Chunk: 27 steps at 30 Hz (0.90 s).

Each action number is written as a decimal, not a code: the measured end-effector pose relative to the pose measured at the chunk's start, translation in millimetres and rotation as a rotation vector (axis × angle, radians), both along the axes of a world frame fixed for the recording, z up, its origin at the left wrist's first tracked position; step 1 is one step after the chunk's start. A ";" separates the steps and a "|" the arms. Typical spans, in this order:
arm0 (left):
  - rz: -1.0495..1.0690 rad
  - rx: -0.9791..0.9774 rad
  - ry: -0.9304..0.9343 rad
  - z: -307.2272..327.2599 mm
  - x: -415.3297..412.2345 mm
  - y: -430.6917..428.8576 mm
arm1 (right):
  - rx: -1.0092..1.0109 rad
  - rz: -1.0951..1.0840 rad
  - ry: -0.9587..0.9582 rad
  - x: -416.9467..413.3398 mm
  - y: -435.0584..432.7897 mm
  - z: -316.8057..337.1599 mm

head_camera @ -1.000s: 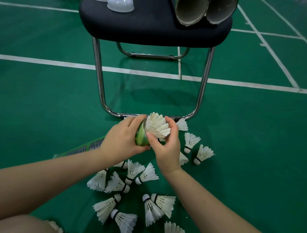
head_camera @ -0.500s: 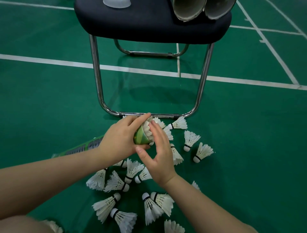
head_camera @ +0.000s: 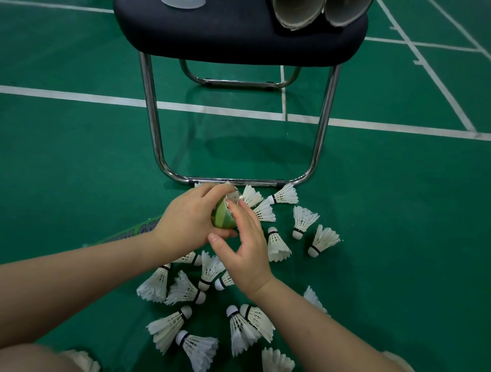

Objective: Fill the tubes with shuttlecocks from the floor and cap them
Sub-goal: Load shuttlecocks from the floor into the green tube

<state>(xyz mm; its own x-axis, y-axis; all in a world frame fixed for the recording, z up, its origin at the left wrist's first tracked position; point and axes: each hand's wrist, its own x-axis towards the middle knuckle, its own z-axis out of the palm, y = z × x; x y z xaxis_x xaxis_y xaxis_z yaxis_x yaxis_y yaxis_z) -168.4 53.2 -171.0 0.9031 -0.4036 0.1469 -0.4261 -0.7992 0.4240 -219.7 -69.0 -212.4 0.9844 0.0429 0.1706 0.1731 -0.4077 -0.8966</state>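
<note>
My left hand (head_camera: 190, 215) grips the open end of a green shuttlecock tube (head_camera: 222, 219), which runs back under my forearm to the lower left. White feathers of a shuttlecock (head_camera: 233, 197) barely show at the tube's mouth. My right hand (head_camera: 245, 248) is spread flat, its fingertips pressing on those feathers, holding nothing. Several white shuttlecocks lie loose on the green floor around my hands, such as one shuttlecock (head_camera: 304, 220) to the right and another shuttlecock (head_camera: 170, 326) near my left forearm.
A black padded chair (head_camera: 239, 34) on chrome legs (head_camera: 152, 116) stands just beyond my hands. On its seat lie two open cardboard tubes (head_camera: 297, 13) and a translucent cap (head_camera: 183, 3). White court lines cross the green floor (head_camera: 398, 199).
My right hand let go of the shuttlecock stack and flattened, pushing it down into the tube; only feather tips show at the mouth now. Both hands sank a little toward the floor.
</note>
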 end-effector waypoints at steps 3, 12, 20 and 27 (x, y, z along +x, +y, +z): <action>-0.015 0.006 -0.027 -2.1 1.4 1.4 | -0.017 -0.002 0.026 2.1 -1.0 -0.8; -0.147 0.078 -0.119 -2.9 6.3 4.5 | -0.093 -0.064 -0.139 7.0 -12.2 -0.4; -0.234 0.138 -0.110 -5.0 11.1 8.2 | -0.138 0.018 0.015 10.6 -6.1 9.9; -0.240 0.203 -0.131 -7.1 9.7 9.3 | -0.071 0.214 0.109 22.2 -11.9 14.3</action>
